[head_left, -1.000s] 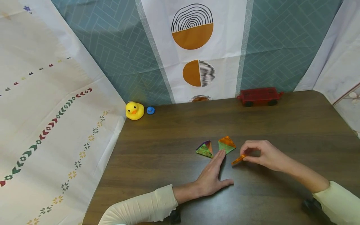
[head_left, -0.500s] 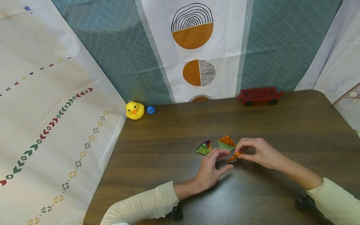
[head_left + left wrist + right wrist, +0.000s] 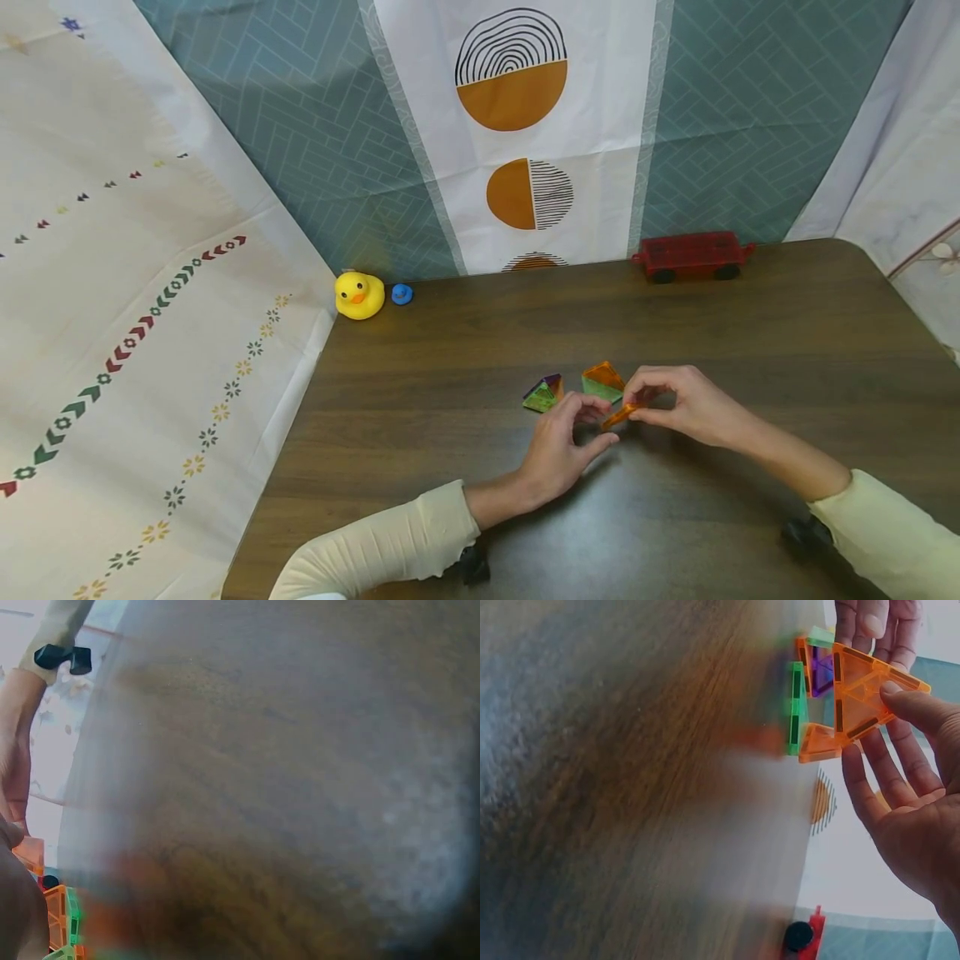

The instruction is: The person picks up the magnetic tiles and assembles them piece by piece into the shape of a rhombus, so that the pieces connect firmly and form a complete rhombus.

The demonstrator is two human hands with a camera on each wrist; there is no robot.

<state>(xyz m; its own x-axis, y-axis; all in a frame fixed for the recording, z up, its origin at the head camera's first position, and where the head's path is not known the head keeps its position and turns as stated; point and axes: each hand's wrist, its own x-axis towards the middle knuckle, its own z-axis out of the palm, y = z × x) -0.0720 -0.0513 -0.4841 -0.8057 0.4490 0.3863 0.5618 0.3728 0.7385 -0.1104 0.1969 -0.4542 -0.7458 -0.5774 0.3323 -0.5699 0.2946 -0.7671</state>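
At the far left corner of the surface [image 3: 450, 350] we saw a yellow duck [image 3: 359, 296], and just beside it, along the far edge, a small blue duck [image 3: 402, 294]. Farther right, well inside the edges, lay the green-and-purple piece [image 3: 538, 397].

Next came the left hand [image 3: 558, 454]. One second earlier it was stretched out with its fingertips by the orange-and-green piece [image 3: 602, 385]; now its fingers were loosely bent and the thumb stood apart. We could not tell if it touched anything.

Right of it was the orange triangle tile [image 3: 861, 694], near the orange-and-green piece and farther from the right edge than before. The right hand [image 3: 693, 408] had brought it leftward and was pinching it between thumb and fingers, raised from the surface. In our judgement, both hands now worked around this one tile.

Behind the right hand, at the far edge toward the far right corner, the red wagon [image 3: 692, 257] remained unmoved.
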